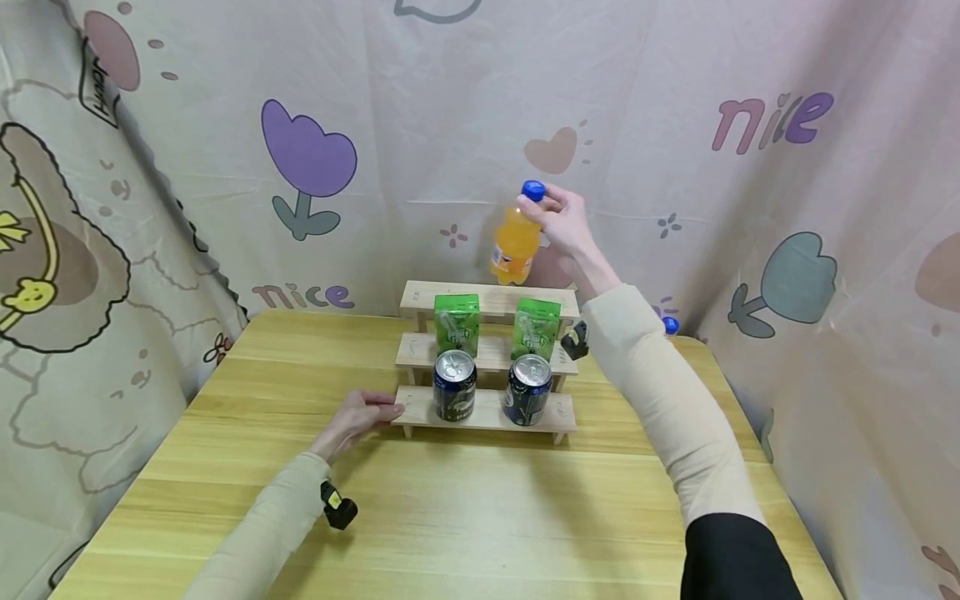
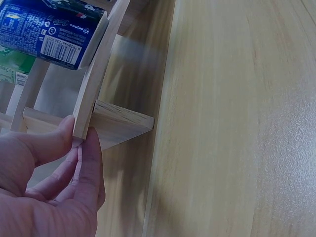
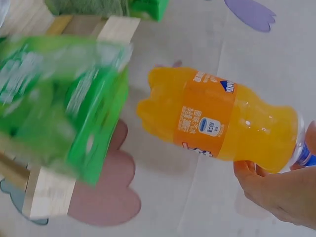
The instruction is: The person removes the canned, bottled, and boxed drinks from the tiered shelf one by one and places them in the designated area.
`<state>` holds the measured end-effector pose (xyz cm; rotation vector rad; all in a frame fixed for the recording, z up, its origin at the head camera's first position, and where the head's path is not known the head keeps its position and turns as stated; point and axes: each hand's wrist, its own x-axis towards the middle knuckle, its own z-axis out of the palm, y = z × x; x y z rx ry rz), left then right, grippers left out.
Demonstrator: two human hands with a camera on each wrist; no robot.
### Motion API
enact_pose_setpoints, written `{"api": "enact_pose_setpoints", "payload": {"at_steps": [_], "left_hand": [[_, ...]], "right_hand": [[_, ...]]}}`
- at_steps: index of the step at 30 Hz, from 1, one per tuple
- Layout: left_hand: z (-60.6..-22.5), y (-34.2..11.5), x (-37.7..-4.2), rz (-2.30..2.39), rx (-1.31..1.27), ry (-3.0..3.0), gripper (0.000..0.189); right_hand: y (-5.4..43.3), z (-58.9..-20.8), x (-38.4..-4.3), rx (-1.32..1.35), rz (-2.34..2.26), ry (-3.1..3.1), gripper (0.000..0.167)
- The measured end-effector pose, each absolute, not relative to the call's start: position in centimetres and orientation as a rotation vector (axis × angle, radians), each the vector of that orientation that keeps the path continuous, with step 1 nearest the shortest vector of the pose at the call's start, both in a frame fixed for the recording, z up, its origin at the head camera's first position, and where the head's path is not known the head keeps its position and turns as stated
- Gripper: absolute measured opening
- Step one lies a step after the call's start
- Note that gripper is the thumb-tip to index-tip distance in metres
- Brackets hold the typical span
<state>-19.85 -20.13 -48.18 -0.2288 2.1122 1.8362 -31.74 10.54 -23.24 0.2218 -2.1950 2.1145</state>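
An orange soda bottle (image 1: 516,242) with a blue cap hangs tilted above the top step of a three-step wooden rack (image 1: 491,298). My right hand (image 1: 564,218) grips it near the cap, and in the right wrist view the bottle (image 3: 212,121) is apart from the rack. My left hand (image 1: 362,417) pinches the left end of the lowest step, thumb on one face and fingers on the other in the left wrist view. Two dark blue cans (image 1: 454,392) stand on the lowest step. Two green packs (image 1: 457,323) stand on the middle step.
Behind my right sleeve a second blue cap (image 1: 671,325) shows at the table's back right; what is below it is hidden. The wooden table (image 1: 465,517) extends in front of the rack. A printed curtain (image 1: 420,125) hangs close behind.
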Motion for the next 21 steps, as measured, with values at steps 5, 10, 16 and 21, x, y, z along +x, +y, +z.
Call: {"api": "enact_pose_setpoints", "payload": {"at_steps": [5, 10, 16, 21], "left_hand": [[-48.3, -20.1, -19.9, 1.843, -0.237, 2.106, 0.047], [-48.2, -20.2, -19.9, 1.824, -0.224, 2.118, 0.048], [-48.1, -20.2, -19.9, 1.829, -0.228, 2.114, 0.048], [-48.0, -20.2, -19.8, 1.843, -0.228, 2.112, 0.049]], "right_hand": [[13.4, -23.4, -31.4, 0.167, 2.208, -2.089, 0.027], [16.2, -23.8, -31.1, 0.147, 2.228, -2.043, 0.013], [18.8, -24.6, -30.6, 0.065, 2.18, -2.084, 0.016], [20.5, -25.4, -30.0, 0.013, 2.141, -2.118, 0.017]]}}
